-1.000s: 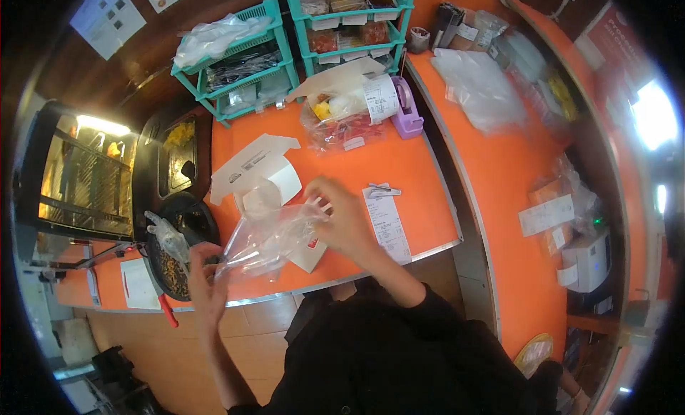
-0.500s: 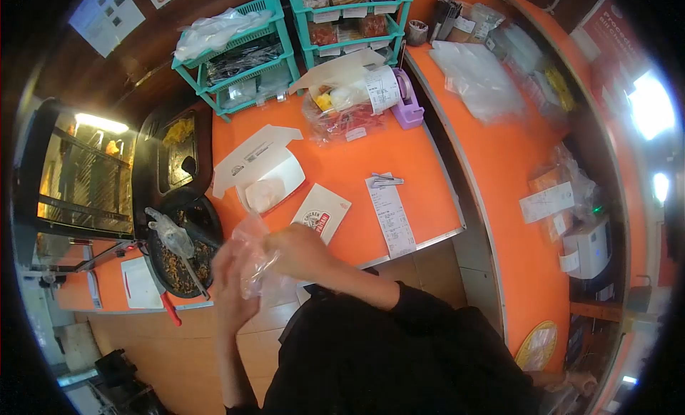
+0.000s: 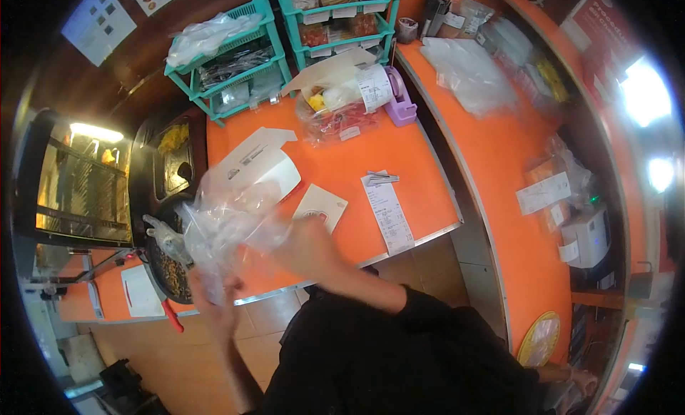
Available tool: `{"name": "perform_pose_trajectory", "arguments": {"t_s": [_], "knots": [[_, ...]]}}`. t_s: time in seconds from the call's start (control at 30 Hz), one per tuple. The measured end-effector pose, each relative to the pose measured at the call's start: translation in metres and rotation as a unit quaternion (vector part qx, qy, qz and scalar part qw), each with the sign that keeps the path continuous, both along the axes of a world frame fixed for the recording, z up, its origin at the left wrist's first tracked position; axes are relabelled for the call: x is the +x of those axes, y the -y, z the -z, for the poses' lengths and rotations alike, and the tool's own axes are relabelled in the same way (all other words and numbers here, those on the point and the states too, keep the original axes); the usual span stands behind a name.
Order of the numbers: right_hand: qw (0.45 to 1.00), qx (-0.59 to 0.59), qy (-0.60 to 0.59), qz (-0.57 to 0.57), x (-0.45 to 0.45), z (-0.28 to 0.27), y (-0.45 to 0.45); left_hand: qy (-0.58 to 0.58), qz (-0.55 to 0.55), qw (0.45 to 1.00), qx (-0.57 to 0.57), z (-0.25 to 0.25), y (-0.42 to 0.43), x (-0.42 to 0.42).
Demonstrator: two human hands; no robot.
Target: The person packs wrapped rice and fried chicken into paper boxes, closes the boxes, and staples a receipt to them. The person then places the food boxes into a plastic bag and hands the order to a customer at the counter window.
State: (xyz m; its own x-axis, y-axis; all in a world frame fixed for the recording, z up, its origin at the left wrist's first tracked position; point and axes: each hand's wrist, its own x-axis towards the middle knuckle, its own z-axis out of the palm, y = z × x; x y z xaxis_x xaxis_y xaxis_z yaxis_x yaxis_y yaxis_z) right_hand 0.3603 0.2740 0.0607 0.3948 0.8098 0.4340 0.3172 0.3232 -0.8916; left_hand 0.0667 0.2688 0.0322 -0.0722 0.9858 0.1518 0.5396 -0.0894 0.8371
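Clear thin plastic bag (image 3: 227, 233): gripped by left hand (image 3: 216, 308) and right hand (image 3: 308, 252). Looks like spreading step; next move calls for light, even tension.

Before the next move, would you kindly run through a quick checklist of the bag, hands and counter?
1. Clear bag held by left hand and right hand: ok.
2. Bag mouth fully open: cannot tell, the film is crumpled and blurred.
3. White box closed: not ok, its lid stands open.
4. Receipt away from the bag: ok, it lies to the right on the counter.
5. Red handle fully on the counter: not ok, it juts past the edge.
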Motion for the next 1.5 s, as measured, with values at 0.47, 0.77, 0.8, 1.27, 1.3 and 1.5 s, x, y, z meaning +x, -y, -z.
{"name": "perform_pose_trajectory", "arguments": {"t_s": [0.47,0.77,0.8,1.27,1.3,1.5], "knots": [[0.956,0.019,0.271,-0.114,-0.025,-0.038,0.013,-0.332,0.169,0.852,0.369,-0.018,0.021,0.092],[0.952,-0.031,0.299,0.063,0.009,0.023,-0.021,-0.222,-0.019,0.972,0.076,0.022,0.004,0.018],[0.970,-0.027,0.237,-0.038,-0.002,0.019,-0.016,-0.225,-0.012,0.971,0.074,0.029,0.003,0.013],[0.867,-0.372,0.318,-0.100,0.014,0.078,-0.010,-0.401,-0.030,0.908,0.114,0.057,0.012,-0.017],[0.840,-0.373,0.390,-0.064,0.012,0.085,-0.012,-0.413,-0.044,0.905,0.094,0.049,0.012,-0.008],[0.962,-0.158,0.170,-0.145,-0.002,0.039,0.008,-0.311,0.024,0.950,-0.006,0.016,0.007,0.061]]}}
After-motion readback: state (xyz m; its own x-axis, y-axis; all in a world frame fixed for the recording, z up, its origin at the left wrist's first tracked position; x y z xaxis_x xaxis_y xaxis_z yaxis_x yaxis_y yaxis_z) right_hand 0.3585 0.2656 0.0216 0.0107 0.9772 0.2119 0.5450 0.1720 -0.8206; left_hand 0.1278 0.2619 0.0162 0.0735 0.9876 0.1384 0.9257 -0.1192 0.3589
